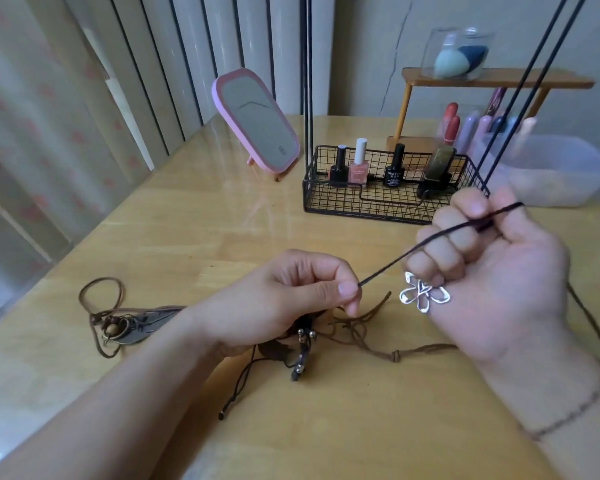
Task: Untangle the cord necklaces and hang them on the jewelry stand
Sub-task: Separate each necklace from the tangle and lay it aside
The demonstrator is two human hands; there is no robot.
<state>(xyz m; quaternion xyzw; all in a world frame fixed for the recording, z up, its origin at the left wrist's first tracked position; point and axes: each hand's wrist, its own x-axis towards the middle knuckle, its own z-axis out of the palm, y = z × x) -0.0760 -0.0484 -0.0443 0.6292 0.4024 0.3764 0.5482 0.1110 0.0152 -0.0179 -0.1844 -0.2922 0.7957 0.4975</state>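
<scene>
A dark cord (440, 235) runs taut between both hands above the wooden table (201, 233). My left hand (291, 296) pinches its lower end between thumb and forefinger. My right hand (492, 268) is curled into a fist around the cord, and a silver flower pendant (424, 295) hangs below its fingers. Under my left hand lies a tangle of brown cords (361, 327) with a beaded dark tassel (303, 348). Another brown cord necklace with a wooden bead and leaf pendant (118, 327) lies at the left. The black jewelry stand's wire-basket base (329, 199) and upright rods (307, 81) stand behind.
Several nail polish bottles (359, 166) stand in the wire basket. A pink-framed mirror (257, 119) leans at the back left. A wooden shelf (496, 81) with a clear jar of sponges and a translucent plastic box (548, 168) sit at the back right.
</scene>
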